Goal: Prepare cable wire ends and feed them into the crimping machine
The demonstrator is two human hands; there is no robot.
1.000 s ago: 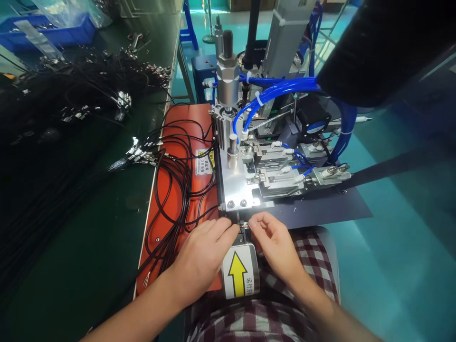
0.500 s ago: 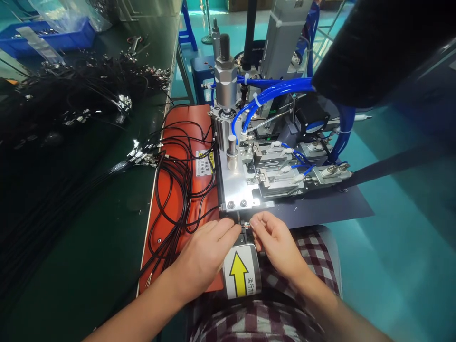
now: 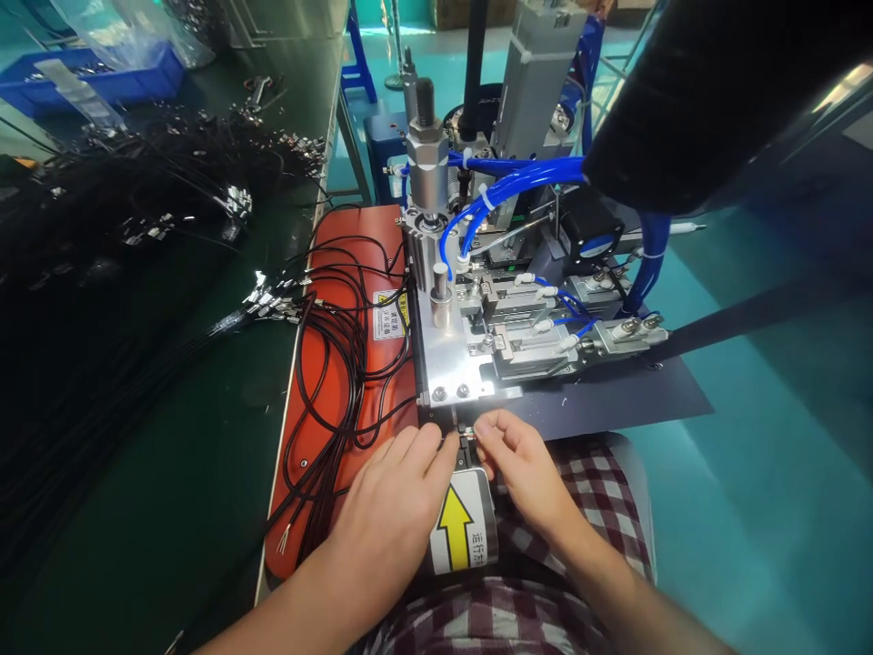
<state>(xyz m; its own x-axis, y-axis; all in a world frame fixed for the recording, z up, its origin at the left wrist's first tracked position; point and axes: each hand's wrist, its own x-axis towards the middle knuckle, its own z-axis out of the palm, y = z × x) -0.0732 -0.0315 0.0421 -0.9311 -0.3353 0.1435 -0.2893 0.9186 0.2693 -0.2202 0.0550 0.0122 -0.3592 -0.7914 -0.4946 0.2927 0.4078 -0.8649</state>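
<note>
Fingertips of both hands meet at a small dark slot [image 3: 465, 443] on the near edge of a bench machine. The right hand [image 3: 522, 468] has thumb and forefinger pinched nearly shut on a tiny metal terminal [image 3: 469, 428], too small to make out clearly, held at the slot's mouth. The left hand [image 3: 396, 505] lies palm down just left of the slot, fingers loosely extended and together, the forefinger tip pressed against the slot's left side; whether it grips a wire under the palm cannot be told.

Compared with a second ago, both hands have shifted slightly nearer the machine and closer together, and the right pinch has tightened. This looks like the fine seating of the terminal into the slot, with the piece close to in place.

Directly below the slot is a curved plate with a yellow arrow label [image 3: 454, 528] pointing toward the machine. Left of the slot, an orange mat [image 3: 327, 382] carries loops of black cable [image 3: 341, 355]. Beyond the slot rise a silver base plate [image 3: 446, 359], a pneumatic cylinder [image 3: 426, 173] and blue air hoses [image 3: 518, 177]. Farther left of the mat, a dark green table [image 3: 170, 437] holds piles of wires with metal ends [image 3: 273, 300]. Nearest the viewer, a checked garment [image 3: 546, 582] covers the lap.
</note>
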